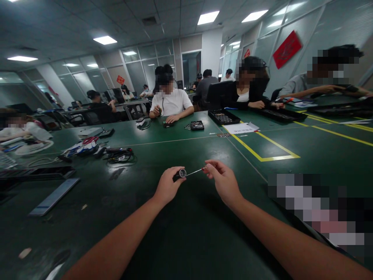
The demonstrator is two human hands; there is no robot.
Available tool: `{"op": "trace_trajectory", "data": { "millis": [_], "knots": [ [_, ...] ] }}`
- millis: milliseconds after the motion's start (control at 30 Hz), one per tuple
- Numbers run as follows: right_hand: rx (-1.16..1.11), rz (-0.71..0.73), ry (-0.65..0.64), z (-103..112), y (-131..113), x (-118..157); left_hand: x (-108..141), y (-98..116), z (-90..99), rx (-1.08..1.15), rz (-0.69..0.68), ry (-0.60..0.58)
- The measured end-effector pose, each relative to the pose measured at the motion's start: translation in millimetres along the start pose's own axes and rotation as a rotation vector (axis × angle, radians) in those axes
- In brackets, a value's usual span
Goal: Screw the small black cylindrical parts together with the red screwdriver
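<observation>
My left hand grips a small black cylindrical part, its round, silvery-rimmed end facing me. Between the fingertips of my right hand is a thin screwdriver with a reddish handle. Its metal shaft points left and reaches the edge of the cylinder; whether the tip touches it I cannot tell. Both hands are raised over the green table, and the fingers of each are closed.
On the left lie a phone-like slab, a bundle of black cables and red-handled scissors. Black trays stand at the far right near seated people. A white-shirted person works across the table. Yellow tape marks the right side.
</observation>
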State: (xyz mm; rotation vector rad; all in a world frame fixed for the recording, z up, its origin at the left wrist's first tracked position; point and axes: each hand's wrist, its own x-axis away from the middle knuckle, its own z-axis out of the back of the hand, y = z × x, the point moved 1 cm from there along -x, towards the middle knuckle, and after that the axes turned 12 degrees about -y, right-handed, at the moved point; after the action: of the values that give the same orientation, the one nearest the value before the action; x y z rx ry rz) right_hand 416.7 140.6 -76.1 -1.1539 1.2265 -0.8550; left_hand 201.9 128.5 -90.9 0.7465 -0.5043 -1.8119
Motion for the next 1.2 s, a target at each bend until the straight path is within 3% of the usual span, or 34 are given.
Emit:
{"op": "trace_trajectory", "data": {
  "millis": [400, 1200],
  "knots": [
    [0.135, -0.010, -0.029, -3.0, -7.8, 3.4, -0.5, -0.4, 0.5, -0.031, -0.027, -0.015],
    [0.281, -0.025, -0.061, -1.0, -9.1, 7.1, 0.5, 7.0, 5.4, -0.039, 0.049, -0.021]
  ]
}}
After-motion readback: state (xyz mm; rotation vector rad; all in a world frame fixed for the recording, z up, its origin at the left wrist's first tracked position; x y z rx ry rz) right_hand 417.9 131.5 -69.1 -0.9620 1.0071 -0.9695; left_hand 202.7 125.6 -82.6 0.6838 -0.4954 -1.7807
